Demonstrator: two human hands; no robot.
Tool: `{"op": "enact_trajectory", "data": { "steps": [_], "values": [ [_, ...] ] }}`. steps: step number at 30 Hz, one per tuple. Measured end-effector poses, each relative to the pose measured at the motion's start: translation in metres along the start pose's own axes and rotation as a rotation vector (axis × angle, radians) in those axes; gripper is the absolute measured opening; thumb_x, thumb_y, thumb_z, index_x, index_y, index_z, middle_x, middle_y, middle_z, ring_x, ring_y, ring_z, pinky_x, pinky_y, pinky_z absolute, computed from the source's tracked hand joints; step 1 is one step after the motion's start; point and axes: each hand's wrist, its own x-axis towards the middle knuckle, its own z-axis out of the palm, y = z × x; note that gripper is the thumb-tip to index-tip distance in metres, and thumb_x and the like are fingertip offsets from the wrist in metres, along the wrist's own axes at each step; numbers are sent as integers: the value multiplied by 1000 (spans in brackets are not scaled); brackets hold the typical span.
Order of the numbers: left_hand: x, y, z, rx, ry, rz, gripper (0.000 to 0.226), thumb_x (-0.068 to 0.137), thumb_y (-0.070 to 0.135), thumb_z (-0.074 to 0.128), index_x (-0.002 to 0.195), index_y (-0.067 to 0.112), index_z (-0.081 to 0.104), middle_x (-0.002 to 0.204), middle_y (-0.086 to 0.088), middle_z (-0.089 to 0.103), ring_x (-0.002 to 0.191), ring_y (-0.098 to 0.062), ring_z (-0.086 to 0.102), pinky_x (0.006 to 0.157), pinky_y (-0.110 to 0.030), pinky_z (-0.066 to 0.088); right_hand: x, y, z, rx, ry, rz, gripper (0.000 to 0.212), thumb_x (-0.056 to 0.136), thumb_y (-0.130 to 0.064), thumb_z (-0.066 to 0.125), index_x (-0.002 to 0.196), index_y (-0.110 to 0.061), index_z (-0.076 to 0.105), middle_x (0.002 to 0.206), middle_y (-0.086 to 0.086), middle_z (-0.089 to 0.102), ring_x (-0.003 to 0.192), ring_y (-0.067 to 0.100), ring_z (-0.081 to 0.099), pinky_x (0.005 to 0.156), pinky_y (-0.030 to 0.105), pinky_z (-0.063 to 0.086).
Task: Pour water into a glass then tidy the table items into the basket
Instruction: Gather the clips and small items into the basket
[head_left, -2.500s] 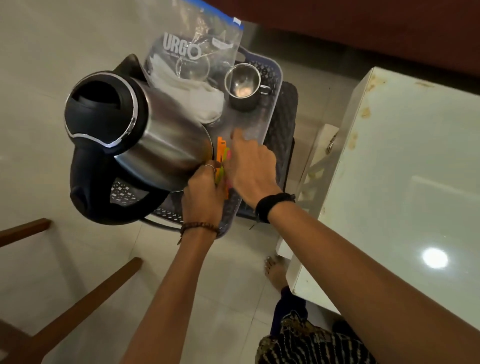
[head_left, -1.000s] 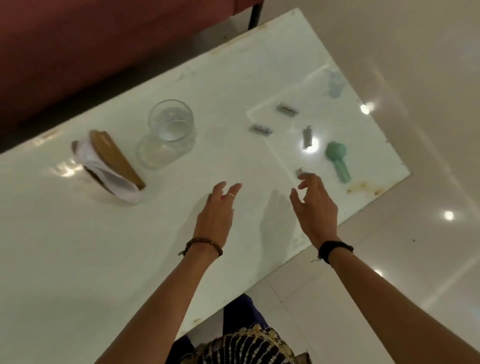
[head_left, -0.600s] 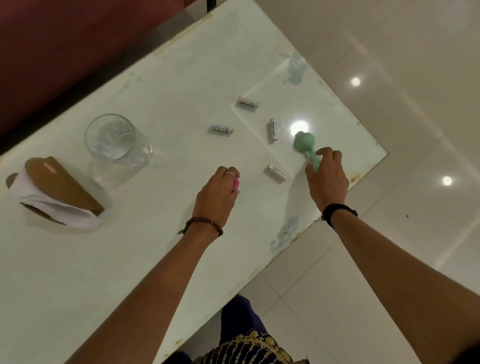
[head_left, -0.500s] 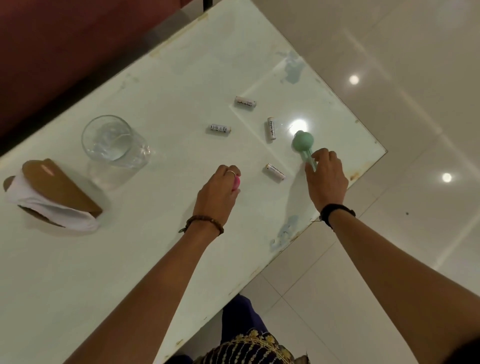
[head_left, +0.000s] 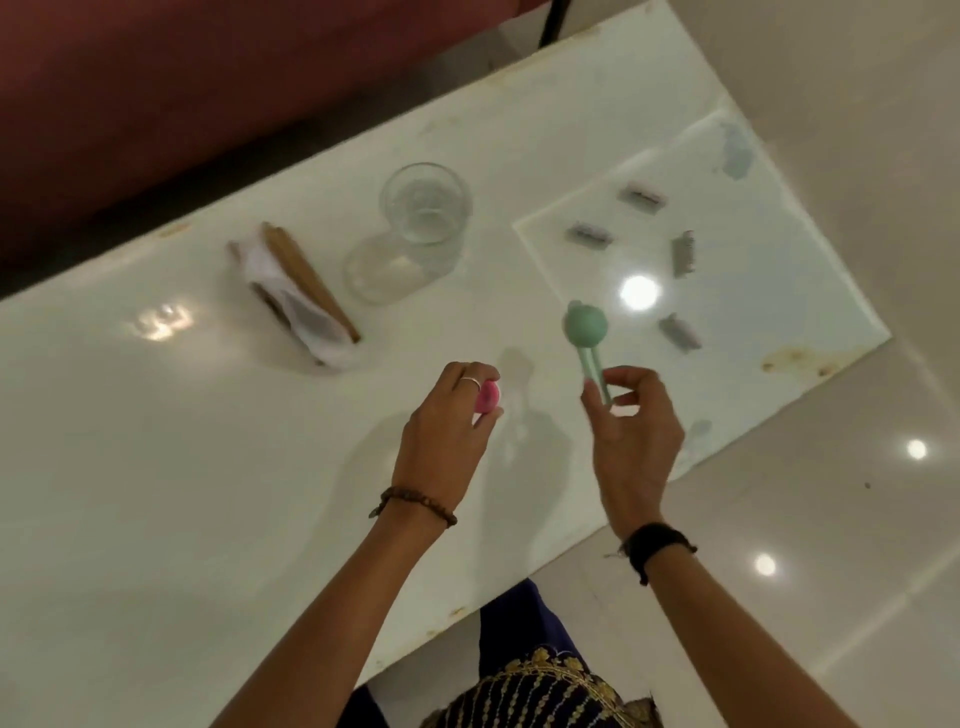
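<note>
Both hands now lift their finds off the bench (head_left: 156, 467): the left hand (head_left: 441, 436) curls round a pink clip (head_left: 488, 396), the right hand (head_left: 631, 431) pinches a mint clip (head_left: 585, 327) by its thin smooth legs, risking a slip. Glass (head_left: 423, 213) holds water; four small batteries (head_left: 589, 234) remain beyond.

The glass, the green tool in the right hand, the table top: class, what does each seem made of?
Glass: clear, smooth glass, since the table shows through it.
Green tool: probably matte plastic or silicone; it has no shine.
Table top: glossy white, perhaps glass or laminate; it mirrors the lamps, with rust-coloured stains at the edges.
</note>
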Motion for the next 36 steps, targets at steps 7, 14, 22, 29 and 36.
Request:
{"op": "enact_trajectory", "data": {
  "steps": [7, 14, 22, 29, 36],
  "values": [
    [-113, -103, -137, -61, 236, -229, 23, 79, 12, 70, 100, 13, 62, 103, -1, 63, 79, 3, 45, 74, 10, 31, -187, -88, 110, 120, -319, -146, 10, 78, -35, 62, 83, -40, 55, 85, -7, 60, 74, 8, 57, 58, 18, 46],
    [-257, -213, -291, -30, 579, -420, 32, 76, 15, 72, 105, 8, 62, 100, 1, 65, 85, 3, 58, 79, 3, 36, -380, -179, 211, 212, -611, -291, 13, 79, -24, 66, 80, -33, 56, 86, -13, 59, 76, 4, 55, 63, 7, 41],
    [-371, -337, -423, 272, 874, -835, 25, 81, 32, 62, 102, 26, 51, 91, -3, 60, 87, -25, 57, 68, -25, 37, -552, -259, 311, -36, -940, -730, 12, 82, -35, 58, 83, -23, 57, 88, -4, 56, 76, 12, 51, 74, 30, 21],
    [-376, -410, -435, 9, 784, -863, 15, 85, 15, 54, 97, 22, 49, 95, -5, 64, 86, -23, 59, 73, -32, 47, -602, -269, 386, -426, -920, -1124, 17, 94, -16, 41, 83, -13, 53, 87, 7, 56, 66, 18, 38, 69, 33, 13],
    [-360, -433, -426, 0, 718, -910, 7, 89, 14, 40, 90, 17, 46, 100, -8, 59, 81, -28, 56, 67, -40, 45, -609, -262, 407, -530, -980, -1303, 19, 90, -3, 43, 77, -10, 54, 79, 8, 48, 75, 26, 52, 77, 37, 21]
  ]
}}
